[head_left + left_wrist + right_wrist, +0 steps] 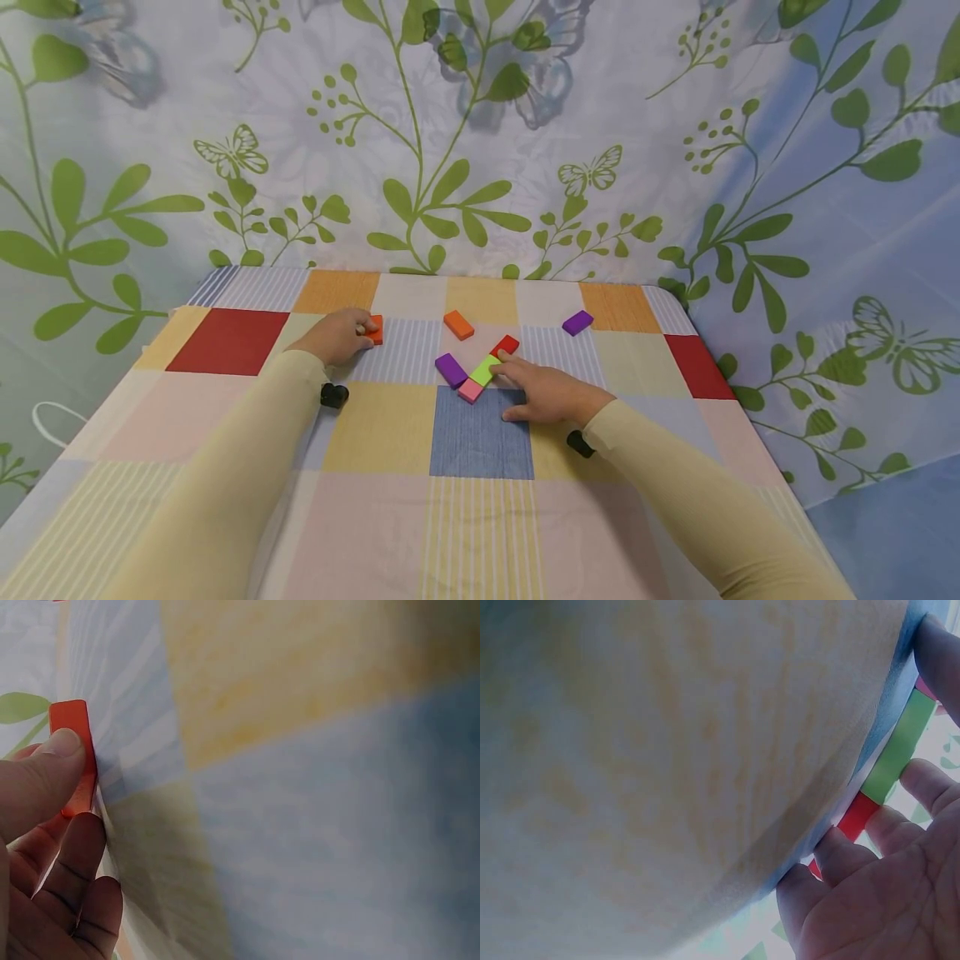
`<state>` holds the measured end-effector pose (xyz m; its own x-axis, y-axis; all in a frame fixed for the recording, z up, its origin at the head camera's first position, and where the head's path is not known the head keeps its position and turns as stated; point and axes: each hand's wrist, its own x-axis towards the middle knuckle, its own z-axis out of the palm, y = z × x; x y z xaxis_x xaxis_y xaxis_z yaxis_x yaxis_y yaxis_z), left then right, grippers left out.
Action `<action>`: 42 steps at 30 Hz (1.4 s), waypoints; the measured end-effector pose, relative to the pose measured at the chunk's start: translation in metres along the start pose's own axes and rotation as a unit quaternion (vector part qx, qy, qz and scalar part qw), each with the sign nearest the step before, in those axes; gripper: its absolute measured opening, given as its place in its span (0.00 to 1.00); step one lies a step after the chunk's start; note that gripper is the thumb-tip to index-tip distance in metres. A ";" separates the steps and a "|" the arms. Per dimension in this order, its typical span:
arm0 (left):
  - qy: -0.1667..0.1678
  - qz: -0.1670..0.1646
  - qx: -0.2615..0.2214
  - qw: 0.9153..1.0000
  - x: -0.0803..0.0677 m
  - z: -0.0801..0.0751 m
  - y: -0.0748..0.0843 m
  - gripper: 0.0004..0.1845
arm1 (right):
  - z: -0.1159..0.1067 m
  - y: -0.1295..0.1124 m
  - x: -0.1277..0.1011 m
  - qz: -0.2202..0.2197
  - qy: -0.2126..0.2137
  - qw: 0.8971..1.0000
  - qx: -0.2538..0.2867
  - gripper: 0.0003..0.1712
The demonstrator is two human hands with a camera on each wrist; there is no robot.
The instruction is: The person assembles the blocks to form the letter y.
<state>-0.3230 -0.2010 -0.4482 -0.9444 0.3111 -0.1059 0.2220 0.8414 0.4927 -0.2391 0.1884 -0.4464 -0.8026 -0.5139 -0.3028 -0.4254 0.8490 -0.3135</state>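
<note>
Blocks (480,368) mid-table — edges well apart

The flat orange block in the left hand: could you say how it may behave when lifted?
The flat orange rectangular block, pinched by the left hand, looks rigid, probably light. Flat faces suggest it won't roll, though it might slip.

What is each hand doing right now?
Left hand: pinches an orange block.
Right hand: open, fingers touching the green block and red block.
</note>
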 end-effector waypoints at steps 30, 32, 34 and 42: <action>0.010 0.038 0.001 0.999 0.003 0.004 -0.002 0.10 | 0.005 0.005 0.001 -0.019 0.008 1.000 -0.007 0.47; 0.017 0.043 -0.004 0.999 0.003 0.005 0.000 0.07 | 0.005 0.005 0.002 -0.018 0.007 1.000 -0.005 0.48; 0.023 0.048 -0.008 0.999 0.003 0.007 0.002 0.06 | 0.006 0.005 0.002 -0.017 0.006 1.000 -0.003 0.48; 0.030 0.062 -0.020 0.997 0.008 0.016 0.012 0.06 | 0.005 0.005 0.001 -0.010 0.007 1.000 -0.011 0.48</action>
<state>-0.3245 -0.1815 -0.4570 -0.9233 0.3840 0.0099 0.3298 0.7795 0.5326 -0.2393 0.1914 -0.4527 -0.7997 -0.5295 -0.2830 -0.4505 0.8408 -0.3000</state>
